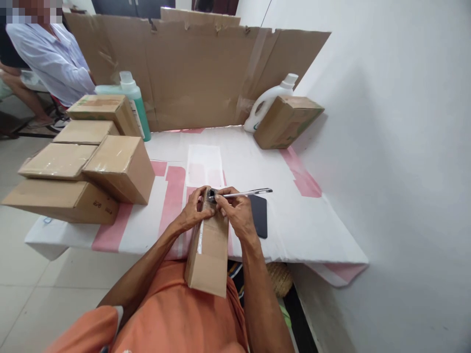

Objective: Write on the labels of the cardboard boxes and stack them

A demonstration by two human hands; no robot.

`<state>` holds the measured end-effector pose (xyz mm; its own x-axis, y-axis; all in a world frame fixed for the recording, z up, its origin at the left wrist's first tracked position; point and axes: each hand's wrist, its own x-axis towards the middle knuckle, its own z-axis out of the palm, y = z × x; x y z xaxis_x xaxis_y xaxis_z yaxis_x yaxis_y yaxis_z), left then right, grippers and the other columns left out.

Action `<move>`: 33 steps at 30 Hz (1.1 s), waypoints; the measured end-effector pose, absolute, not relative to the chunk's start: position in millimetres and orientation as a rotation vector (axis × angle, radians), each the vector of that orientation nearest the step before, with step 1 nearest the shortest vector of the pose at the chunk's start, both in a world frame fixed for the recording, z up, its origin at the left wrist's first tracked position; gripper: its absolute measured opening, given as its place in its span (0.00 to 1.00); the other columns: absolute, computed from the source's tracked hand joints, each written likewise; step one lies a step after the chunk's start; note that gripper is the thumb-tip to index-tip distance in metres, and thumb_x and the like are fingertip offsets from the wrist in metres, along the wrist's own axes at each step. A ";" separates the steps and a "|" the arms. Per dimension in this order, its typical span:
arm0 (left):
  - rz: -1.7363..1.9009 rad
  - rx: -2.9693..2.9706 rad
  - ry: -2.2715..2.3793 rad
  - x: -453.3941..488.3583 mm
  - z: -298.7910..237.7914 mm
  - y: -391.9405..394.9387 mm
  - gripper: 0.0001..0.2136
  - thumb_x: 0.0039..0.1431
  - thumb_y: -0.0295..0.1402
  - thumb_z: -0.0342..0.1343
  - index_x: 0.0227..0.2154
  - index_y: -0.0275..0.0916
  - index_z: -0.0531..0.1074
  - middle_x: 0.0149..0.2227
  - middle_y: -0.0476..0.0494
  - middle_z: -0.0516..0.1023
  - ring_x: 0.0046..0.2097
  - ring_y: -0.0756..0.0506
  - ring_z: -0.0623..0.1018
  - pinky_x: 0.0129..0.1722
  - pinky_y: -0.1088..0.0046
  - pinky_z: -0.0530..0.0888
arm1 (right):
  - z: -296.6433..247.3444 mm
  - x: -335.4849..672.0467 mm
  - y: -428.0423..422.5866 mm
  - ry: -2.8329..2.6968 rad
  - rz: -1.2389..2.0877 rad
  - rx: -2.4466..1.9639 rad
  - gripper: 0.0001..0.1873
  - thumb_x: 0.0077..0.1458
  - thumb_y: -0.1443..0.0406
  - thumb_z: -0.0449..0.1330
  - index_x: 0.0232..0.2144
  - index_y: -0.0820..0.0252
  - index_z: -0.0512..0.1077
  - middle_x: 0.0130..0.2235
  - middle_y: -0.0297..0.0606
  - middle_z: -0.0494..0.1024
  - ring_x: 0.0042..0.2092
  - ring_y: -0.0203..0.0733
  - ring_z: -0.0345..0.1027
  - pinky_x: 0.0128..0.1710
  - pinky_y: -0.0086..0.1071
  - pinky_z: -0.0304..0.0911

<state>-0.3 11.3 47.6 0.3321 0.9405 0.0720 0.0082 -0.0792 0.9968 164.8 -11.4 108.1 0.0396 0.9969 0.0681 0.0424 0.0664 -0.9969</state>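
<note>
- Right grip [235, 210] pinches a pen [253, 191] at the carton's [209, 262] far end.
- Left grip [195, 211] clasps that end; carton projects past the surface's [301, 223] front edge.
- Risk: a slack left hold could let the carton tip, or the pen skid.

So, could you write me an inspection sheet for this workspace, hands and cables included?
Surface: white-and-pink cloth, with some folds at the front corners.
Job's things: long box, overhanging the near edge; pen at its far end.
Clutter: boxes and green bottle at left; white sheet; dark slab; white jug behind a tilted box.
Hands: left hand steadies the long box; right hand holds the pen.
Cables: nothing seen for certain.
Surroundings: cardboard screen, white wall, another person.
</note>
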 end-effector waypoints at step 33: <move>0.949 1.355 0.892 -5.5 51.7 9.4 0.40 0.50 0.47 0.67 0.64 0.41 0.60 0.67 0.31 0.64 0.64 0.31 0.70 0.63 0.47 0.68 | 72.7 229.6 24.4 -1.594 0.698 -2.075 0.06 0.62 0.62 0.57 0.36 0.56 0.64 0.35 0.39 0.78 0.37 0.43 0.73 0.37 0.32 0.62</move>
